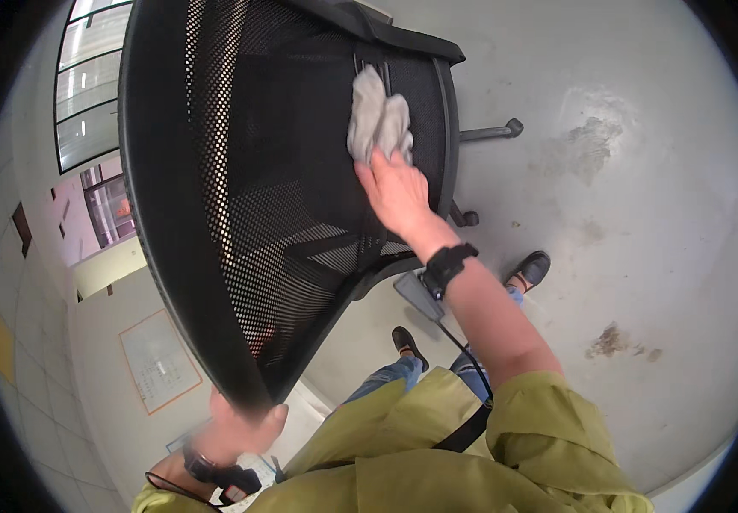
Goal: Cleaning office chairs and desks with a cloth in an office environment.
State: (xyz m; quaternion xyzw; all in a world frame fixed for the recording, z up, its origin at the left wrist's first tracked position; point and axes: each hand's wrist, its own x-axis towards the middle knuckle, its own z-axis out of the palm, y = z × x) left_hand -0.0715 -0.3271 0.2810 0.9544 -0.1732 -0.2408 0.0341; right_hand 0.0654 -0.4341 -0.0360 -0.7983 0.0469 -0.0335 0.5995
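A black office chair (301, 128) with a mesh backrest fills the upper left of the head view, its back facing up toward me. My right hand (399, 197) presses a crumpled light-grey cloth (379, 120) onto the lower part of the backrest, fingers closed over the cloth's near end. At the near corner of the backrest frame (262, 389), my left hand (236, 432) is wrapped round the edge, thumb showing on the right side. Its other fingers are blurred and partly hidden. Each wrist wears a black strap.
Chair legs with casters (493, 132) stick out to the right over the grey floor (643, 256), which has worn patches. My shoes (533, 269) stand below. A grey flat device (419, 295) hangs by a cable near my right forearm. A whiteboard (159, 359) is on the left wall.
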